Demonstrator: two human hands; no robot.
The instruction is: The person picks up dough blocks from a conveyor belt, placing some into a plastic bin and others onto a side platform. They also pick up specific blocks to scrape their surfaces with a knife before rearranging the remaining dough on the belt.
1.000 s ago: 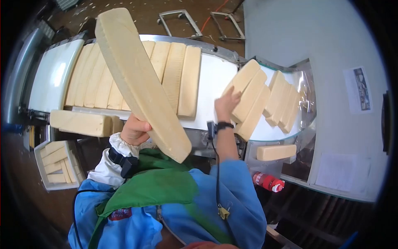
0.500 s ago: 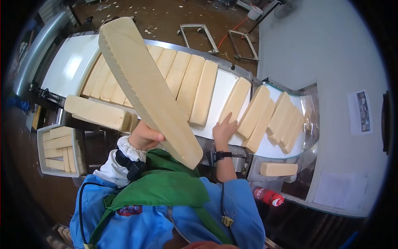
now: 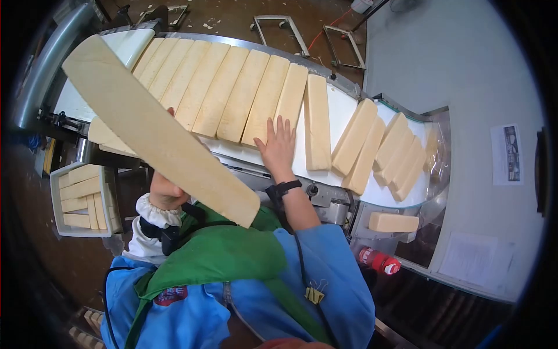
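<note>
My left hand grips a long pale yellow slab and holds it up, tilted, over the near left of the white conveyor belt. My right hand lies flat with fingers spread on the near end of one slab in a row of several slabs lying side by side across the belt. A single slab lies just right of that hand.
More slabs are bunched at the belt's right end near a clear guard. A grey crate with cut slabs stands at lower left. One short block rests on a ledge, a red bottle below it.
The held slab has swung left and lower. My right hand moved left from the right-hand slabs onto the main row, and one slab now lies straight beside it.
</note>
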